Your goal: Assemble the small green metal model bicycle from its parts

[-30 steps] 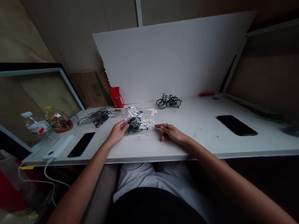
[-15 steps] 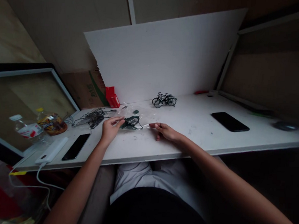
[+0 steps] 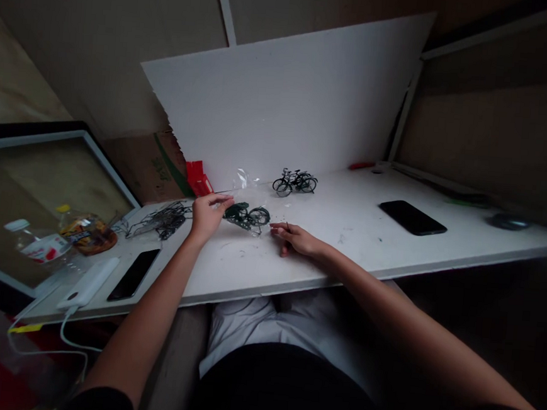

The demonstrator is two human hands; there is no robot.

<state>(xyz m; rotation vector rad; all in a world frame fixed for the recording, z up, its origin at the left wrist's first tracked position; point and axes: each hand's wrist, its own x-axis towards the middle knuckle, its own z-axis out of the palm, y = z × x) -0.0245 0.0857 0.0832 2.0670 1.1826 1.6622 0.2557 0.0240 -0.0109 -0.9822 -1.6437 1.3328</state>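
Note:
My left hand (image 3: pixel 207 215) is closed in a pinch at the left end of a clear plastic bag (image 3: pixel 256 229) and holds it just over the table. Inside the bag lie dark green toy bicycle parts (image 3: pixel 239 212), with a spoked wheel (image 3: pixel 259 216) at their right. Just right of the bag, my right hand (image 3: pixel 297 238) has its fingers pressed together. A thin dark piece (image 3: pixel 287 227) sticks up between them, too small to name. Behind the bag, a dark toy bicycle (image 3: pixel 295 183) stands upright, perhaps with another beside it.
Tangled dark wire-like parts (image 3: pixel 166 218) lie to the left, near a red box (image 3: pixel 198 179). Black phones lie at left (image 3: pixel 134 274) and right (image 3: pixel 413 217). Bottles (image 3: pixel 43 245) and a white power bank (image 3: pixel 88 283) crowd the left edge. A white board (image 3: pixel 282 98) stands behind.
The bag and its green parts have been raised and turned in my left hand, and the wheel now shows farther right. My right hand keeps its pinch. The whole view has shifted slightly.

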